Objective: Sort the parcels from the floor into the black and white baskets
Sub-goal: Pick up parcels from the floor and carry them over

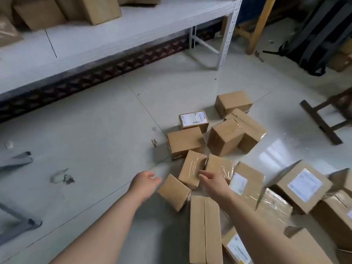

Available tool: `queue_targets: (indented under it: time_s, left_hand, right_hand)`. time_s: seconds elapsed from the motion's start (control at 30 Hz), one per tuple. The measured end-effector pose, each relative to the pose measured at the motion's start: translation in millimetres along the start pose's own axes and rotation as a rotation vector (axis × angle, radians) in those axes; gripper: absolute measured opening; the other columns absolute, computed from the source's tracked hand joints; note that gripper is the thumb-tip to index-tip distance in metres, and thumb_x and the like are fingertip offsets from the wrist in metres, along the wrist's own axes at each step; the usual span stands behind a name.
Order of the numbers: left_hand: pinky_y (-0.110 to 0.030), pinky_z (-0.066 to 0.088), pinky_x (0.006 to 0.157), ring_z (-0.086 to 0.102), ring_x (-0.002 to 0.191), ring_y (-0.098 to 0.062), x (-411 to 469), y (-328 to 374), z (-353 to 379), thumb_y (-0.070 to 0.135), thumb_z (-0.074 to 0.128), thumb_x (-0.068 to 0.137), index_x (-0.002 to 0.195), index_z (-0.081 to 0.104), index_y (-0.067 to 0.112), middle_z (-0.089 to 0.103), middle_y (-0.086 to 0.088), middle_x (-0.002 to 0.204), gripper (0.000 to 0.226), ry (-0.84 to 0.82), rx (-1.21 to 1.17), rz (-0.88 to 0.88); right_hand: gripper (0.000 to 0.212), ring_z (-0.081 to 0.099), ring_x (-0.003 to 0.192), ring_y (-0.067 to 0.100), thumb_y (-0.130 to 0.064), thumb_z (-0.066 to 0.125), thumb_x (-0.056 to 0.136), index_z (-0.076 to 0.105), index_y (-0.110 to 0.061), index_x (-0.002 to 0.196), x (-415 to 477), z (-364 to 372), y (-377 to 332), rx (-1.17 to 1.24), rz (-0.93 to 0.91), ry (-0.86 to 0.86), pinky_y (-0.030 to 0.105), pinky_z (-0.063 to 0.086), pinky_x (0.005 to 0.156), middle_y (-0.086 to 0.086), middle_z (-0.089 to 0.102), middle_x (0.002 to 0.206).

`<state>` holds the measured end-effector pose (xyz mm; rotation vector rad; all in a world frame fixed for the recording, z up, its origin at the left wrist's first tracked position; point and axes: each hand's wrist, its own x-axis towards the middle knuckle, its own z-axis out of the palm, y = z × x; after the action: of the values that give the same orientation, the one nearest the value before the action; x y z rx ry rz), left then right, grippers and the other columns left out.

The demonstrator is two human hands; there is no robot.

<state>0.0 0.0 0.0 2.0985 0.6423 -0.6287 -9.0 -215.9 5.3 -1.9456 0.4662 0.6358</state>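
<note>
Pick-up step: the right hand (211,179), loose-fingered and empty, is stretched to the taped parcel (192,169) at its fingertips, the left hand (145,182) likewise empty; next, grip it

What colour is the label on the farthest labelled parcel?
The label is white with dark print, clearest in the head view.

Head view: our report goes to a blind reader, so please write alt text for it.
A person's left hand and right hand, both open and empty, reach toward brown cardboard parcels scattered on a pale tiled floor. A white shelf holding more boxes stands behind.
</note>
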Motion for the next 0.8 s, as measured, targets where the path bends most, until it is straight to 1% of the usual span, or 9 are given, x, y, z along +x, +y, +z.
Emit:
queue_targets:
  time_s: [0.13,0.23,0.3,0.43,0.5,0.6,0.67,0.7,0.8]
  left_hand:
    - [-0.042,0.058,0.081,0.058,0.109,-0.033,41.7,-38.3,28.3,0.027,0.058,0.092,0.144,0.04,0.018,0.045,-0.006,0.139,0.056,-0.105,-0.126,-0.144]
    - [-0.044,0.057,0.082,0.056,0.113,-0.043,70.2,-61.6,46.6,0.024,0.057,0.096,0.146,0.036,0.014,0.043,-0.017,0.143,0.056,-0.202,-0.291,-0.209]
    - [-0.044,0.056,0.082,0.051,0.12,-0.046,82.4,-69.7,53.3,0.023,0.058,0.096,0.141,0.042,0.011,0.043,-0.019,0.142,0.049,-0.227,-0.404,-0.203]
    - [-0.039,0.05,0.087,0.054,0.101,-0.027,91.5,-86.6,49.8,0.021,0.061,0.094,0.108,0.062,0.012,0.058,-0.002,0.1,0.017,-0.136,-0.49,-0.137]
    - [-0.039,0.047,0.095,0.056,0.1,-0.021,93.4,-100.8,40.1,0.026,0.067,0.089,0.097,0.064,0.017,0.062,0.001,0.098,0.012,-0.097,-0.519,-0.126]
    - [-0.034,0.047,0.091,0.061,0.106,-0.017,94.2,-124.3,24.7,0.045,0.083,0.063,0.112,0.063,0.018,0.067,-0.001,0.112,0.059,-0.071,-0.552,-0.09]
    - [-0.03,0.047,0.085,0.062,0.105,-0.016,96.2,-140.1,19.3,0.053,0.085,0.044,0.12,0.058,0.019,0.065,-0.001,0.115,0.087,-0.042,-0.544,-0.08]
    - [-0.031,0.049,0.088,0.063,0.106,-0.017,97.0,-148.0,17.2,0.055,0.086,0.038,0.124,0.055,0.018,0.064,-0.002,0.117,0.098,-0.036,-0.546,-0.073]
    - [-0.038,0.045,0.103,0.059,0.112,-0.02,100.5,-168.8,10.5,0.061,0.083,0.037,0.138,0.043,0.015,0.057,-0.006,0.127,0.118,-0.039,-0.555,-0.076]
  right_hand:
    - [0.037,0.054,0.123,0.017,-0.027,0.047,0.101,0.057,-0.015,0.135,52.0,40.2,29.0,-0.086,0.019,-0.069,0.034,0.043,0.108,0.001,0.058,0.134]
    - [0.032,0.059,0.111,0.016,-0.024,0.047,0.101,0.063,-0.013,0.127,86.6,62.2,45.9,-0.179,0.052,-0.109,0.029,0.048,0.099,0.001,0.064,0.121]
    - [0.028,0.061,0.101,0.016,-0.025,0.048,0.101,0.067,-0.013,0.118,97.9,70.4,49.1,-0.202,0.068,-0.13,0.026,0.049,0.09,0.002,0.066,0.108]
    - [0.022,0.063,0.102,0.022,-0.02,0.051,0.098,0.071,-0.011,0.103,101.3,79.9,52.2,-0.151,0.076,-0.192,0.03,0.051,0.092,0.011,0.068,0.106]
    - [0.021,0.064,0.099,0.018,-0.016,0.053,0.097,0.072,-0.009,0.104,96.3,87.9,50.1,-0.108,0.07,-0.24,0.022,0.051,0.086,0.01,0.069,0.107]
    - [0.022,0.062,0.101,0.015,-0.01,0.055,0.095,0.075,-0.011,0.104,93.3,109.2,43.5,-0.063,0.042,-0.328,0.017,0.046,0.075,0.005,0.07,0.111]
    - [0.021,0.06,0.109,0.017,-0.013,0.059,0.092,0.078,-0.02,0.094,97.3,128.0,41.4,-0.081,0.019,-0.391,0.026,0.046,0.091,0.002,0.07,0.114]
    - [0.02,0.058,0.112,0.018,-0.015,0.06,0.091,0.079,-0.022,0.091,100.7,137.2,41.0,-0.088,0.014,-0.415,0.031,0.043,0.099,0.001,0.07,0.115]
    - [0.03,0.058,0.108,0.019,-0.005,0.054,0.093,0.078,-0.022,0.088,112.3,156.0,40.8,-0.07,0.018,-0.397,0.033,0.042,0.1,0.001,0.069,0.106]
